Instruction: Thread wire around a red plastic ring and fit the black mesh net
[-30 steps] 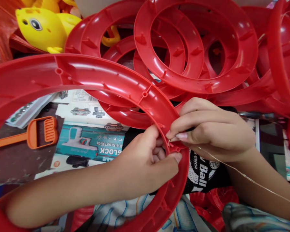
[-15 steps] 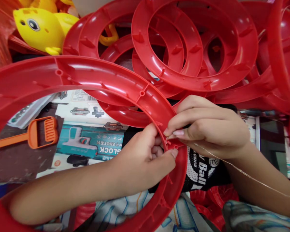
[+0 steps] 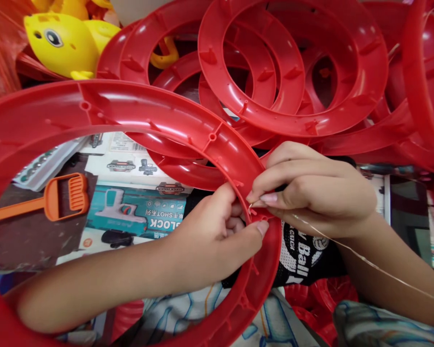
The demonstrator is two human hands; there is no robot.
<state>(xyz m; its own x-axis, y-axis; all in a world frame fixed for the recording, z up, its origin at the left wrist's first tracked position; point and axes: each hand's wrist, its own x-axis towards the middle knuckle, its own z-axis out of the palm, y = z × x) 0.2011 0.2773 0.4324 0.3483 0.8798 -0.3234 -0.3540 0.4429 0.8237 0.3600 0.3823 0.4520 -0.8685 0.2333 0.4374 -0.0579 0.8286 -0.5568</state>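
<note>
Head view: the red ring (image 3: 238,156) spans the left and centre of the frame, its right side gripped between the left hand's (image 3: 226,233) thumb and curled fingers. The right hand's (image 3: 311,190) thumb and forefinger pinch a thin wire (image 3: 365,262) at the inner edge. Its free length trails lower right; a snag there could pull the tip away, and a loosened left grip could let the ring twist.

Likely a toy-assembly workshop: near-identical red plastic rings (image 3: 292,125) pile up beside a yellow animal-shaped toy body (image 3: 68,48), fine wire (image 3: 361,259) meets a hand-held ring (image 3: 235,154), and printed toy-gun packaging (image 3: 125,212) covers part of the dark bench (image 3: 21,246).
</note>
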